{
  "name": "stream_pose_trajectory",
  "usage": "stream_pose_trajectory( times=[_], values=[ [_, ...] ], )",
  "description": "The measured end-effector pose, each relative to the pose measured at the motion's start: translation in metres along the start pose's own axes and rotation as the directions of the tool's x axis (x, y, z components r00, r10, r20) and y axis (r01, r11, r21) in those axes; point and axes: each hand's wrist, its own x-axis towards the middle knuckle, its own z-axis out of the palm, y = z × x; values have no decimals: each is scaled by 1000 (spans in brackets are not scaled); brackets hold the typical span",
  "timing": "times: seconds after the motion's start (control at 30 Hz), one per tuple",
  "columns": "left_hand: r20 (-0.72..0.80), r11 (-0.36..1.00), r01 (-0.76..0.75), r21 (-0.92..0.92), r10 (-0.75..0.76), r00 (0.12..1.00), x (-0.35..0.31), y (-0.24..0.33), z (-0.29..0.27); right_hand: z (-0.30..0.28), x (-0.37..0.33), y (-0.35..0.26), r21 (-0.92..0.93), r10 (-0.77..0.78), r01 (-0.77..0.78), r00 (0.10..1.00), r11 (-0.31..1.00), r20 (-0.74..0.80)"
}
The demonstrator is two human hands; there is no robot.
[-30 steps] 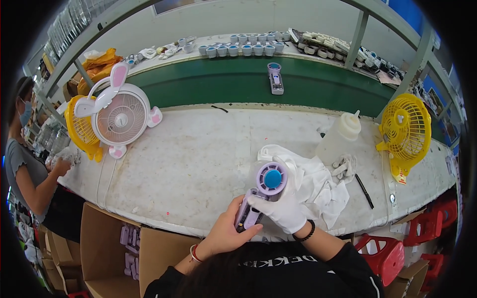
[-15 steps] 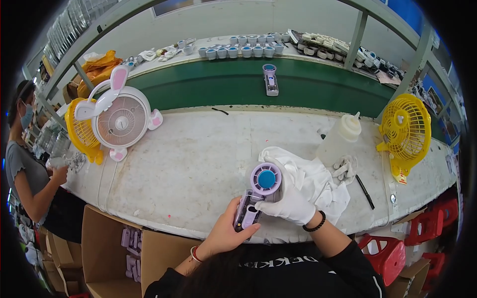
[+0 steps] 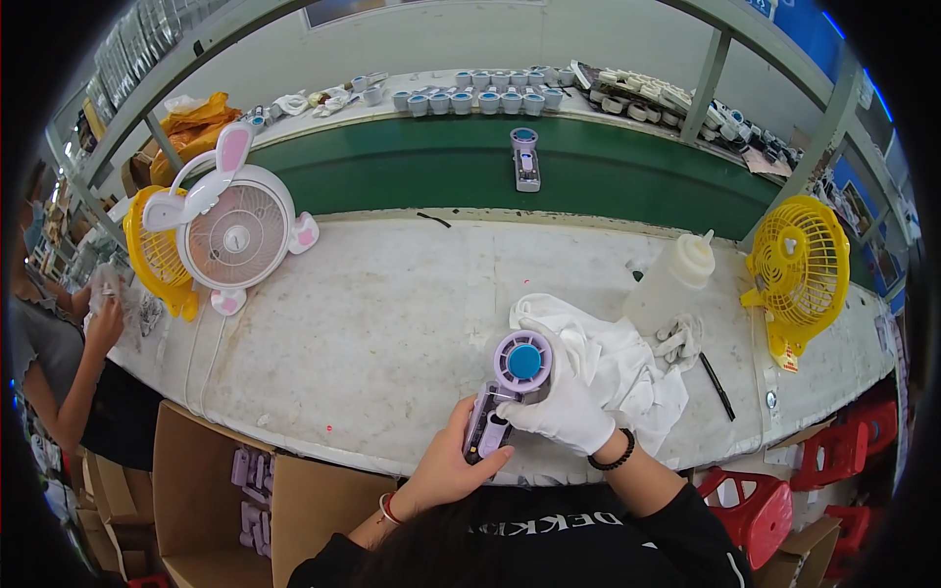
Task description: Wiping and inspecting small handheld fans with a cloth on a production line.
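A small purple handheld fan (image 3: 523,362) with a blue round centre is held near the front edge of the worktable. My left hand (image 3: 454,461), bare, is closed around its dark see-through handle from the left. My right hand (image 3: 569,412), in a white glove, grips the fan from the right, its thumb across the handle below the fan head. A crumpled white cloth (image 3: 627,377) lies right behind the gloved hand. Another purple handheld fan (image 3: 526,162) lies on the green conveyor belt (image 3: 412,162) across the table.
A squeeze bottle (image 3: 676,274), a loose glove (image 3: 678,343) and a black pen (image 3: 717,386) are at the right. Desk fans stand at both sides: a white rabbit-eared one (image 3: 238,235) and a yellow one (image 3: 799,265). An open carton (image 3: 211,490) sits below left.
The fan on the belt has shifted slightly left. My hands keep their hold on the fan with almost no movement. The person at the left has raised their hands with a clear bag.
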Motion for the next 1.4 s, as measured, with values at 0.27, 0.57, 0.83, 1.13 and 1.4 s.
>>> stream_pose_trajectory(
  times=[0.27,0.57,0.83,1.13,1.4],
  values=[
    [139,952,39,-302,4,990,-4,1,-7,-6,-1,4,322,25,-38,999,946,42],
    [43,927,-56,-370,77,996,-12,6,-2,-55,-15,-1,-714,-291,117,948,690,-126],
    [-136,1000,10,6,-9,991,-5,-6,8,-24,-25,-1,-545,-414,377,908,749,59],
    [-123,979,3,202,22,992,3,-2,11,10,-31,0,-695,-456,369,887,617,66],
    [-122,971,-8,238,38,992,4,2,12,14,-27,-5,-710,-452,391,885,586,114]
  ],
)
